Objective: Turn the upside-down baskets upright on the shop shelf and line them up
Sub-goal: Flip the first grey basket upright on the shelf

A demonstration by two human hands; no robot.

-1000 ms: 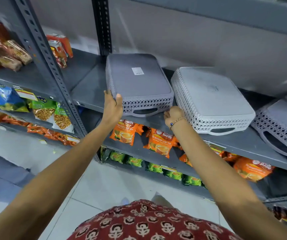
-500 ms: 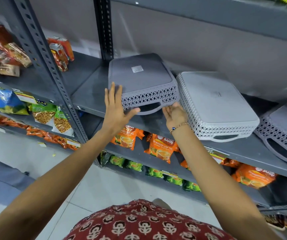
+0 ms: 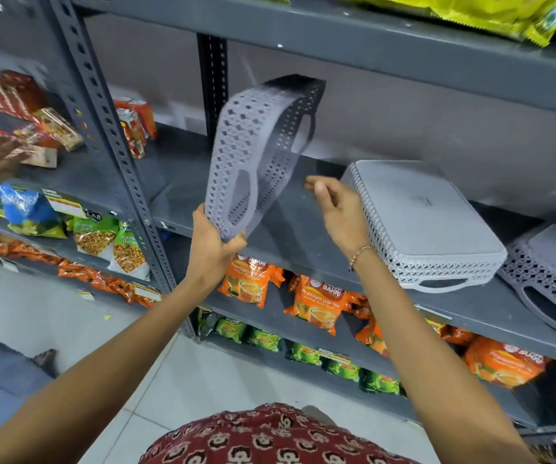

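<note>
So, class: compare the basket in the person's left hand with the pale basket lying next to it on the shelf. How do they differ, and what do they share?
1. The held basket is up on edge in the air, gripped at its rim by the left hand; the pale basket lies upside down on the shelf, untouched.
2. The held basket is darker grey-purple; the pale one is light grey.

Both have perforated lattice walls and cut-out handles.

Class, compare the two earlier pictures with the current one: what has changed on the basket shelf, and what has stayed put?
The dark grey basket has been lifted off the shelf and tipped onto its edge, gripped by the left hand. The right hand has let go and hovers open. The light grey basket and the far-right basket stay upside down.
</note>
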